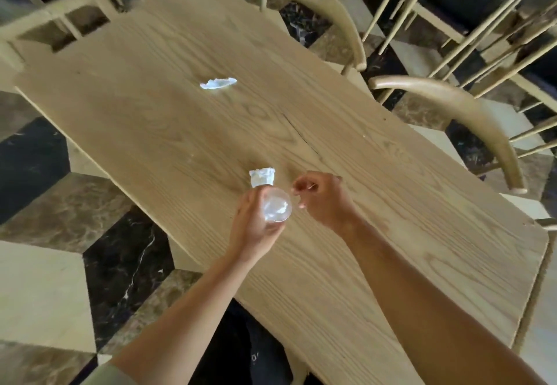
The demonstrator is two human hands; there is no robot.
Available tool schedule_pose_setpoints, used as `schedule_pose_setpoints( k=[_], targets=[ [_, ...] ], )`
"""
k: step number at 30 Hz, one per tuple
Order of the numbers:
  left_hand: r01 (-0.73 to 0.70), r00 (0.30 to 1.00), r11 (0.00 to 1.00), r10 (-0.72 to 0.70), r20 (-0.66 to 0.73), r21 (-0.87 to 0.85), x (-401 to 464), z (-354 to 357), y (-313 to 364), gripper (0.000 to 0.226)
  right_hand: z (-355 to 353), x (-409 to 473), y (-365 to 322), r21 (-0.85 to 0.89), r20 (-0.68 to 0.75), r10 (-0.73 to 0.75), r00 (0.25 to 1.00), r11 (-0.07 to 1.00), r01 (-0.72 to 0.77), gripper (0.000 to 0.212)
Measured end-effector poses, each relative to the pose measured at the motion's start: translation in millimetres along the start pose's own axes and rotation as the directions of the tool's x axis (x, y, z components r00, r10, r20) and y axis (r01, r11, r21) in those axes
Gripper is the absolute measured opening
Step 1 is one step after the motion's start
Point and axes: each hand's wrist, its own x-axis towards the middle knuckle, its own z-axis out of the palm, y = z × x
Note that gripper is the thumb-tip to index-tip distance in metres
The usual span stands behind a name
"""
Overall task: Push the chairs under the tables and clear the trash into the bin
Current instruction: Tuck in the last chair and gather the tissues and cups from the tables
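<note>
My left hand [251, 225] grips a clear plastic cup [275, 205] above the near part of the wooden table [150, 119]. A crumpled white tissue [262, 177] sticks up just beyond the cup, against my fingers; whether the hand holds it too I cannot tell. My right hand [324, 198] hovers just right of the cup, thumb and forefinger pinched together, with nothing visible between them. A second crumpled white tissue [217, 83] lies on the table farther away. No bin is in view.
Two curved-back wooden chairs stand along the table's right side, one near [470, 116] and one farther [325, 8]. Another chair [57, 14] stands at the far left end. More chair legs crowd the upper right. The floor is patterned marble.
</note>
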Motion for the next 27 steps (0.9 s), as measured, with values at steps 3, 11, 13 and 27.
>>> schedule_pose_setpoints(
  k=[3, 11, 13, 27],
  targets=[
    [0.028, 0.999, 0.999, -0.027, 0.033, -0.044, 26.2, -23.4, -19.9, 0.054, 23.3, 29.5, 1.2, -0.181, -0.104, 0.078, 0.992, 0.979, -0.096, 0.018],
    [-0.018, 0.999, 0.998, 0.015, -0.049, -0.057, 58.2, -72.4, -56.6, 0.05, 77.5, 53.2, -21.3, -0.148, -0.034, -0.013, 0.999, 0.989, 0.008, 0.031],
    [-0.004, 0.998, 0.999, 0.001, -0.058, -0.042, 63.9, -81.0, -60.0, 0.052, 94.9, 58.5, -30.0, -0.217, 0.133, -0.009, 0.991, 0.975, 0.038, 0.028],
    [0.009, 0.986, 1.0, -0.007, -0.164, 0.014, 155.2, -174.5, -107.4, 0.05, 132.8, 243.4, -146.0, -0.068, -0.057, 0.01, 0.998, 0.998, -0.014, 0.039]
  ],
)
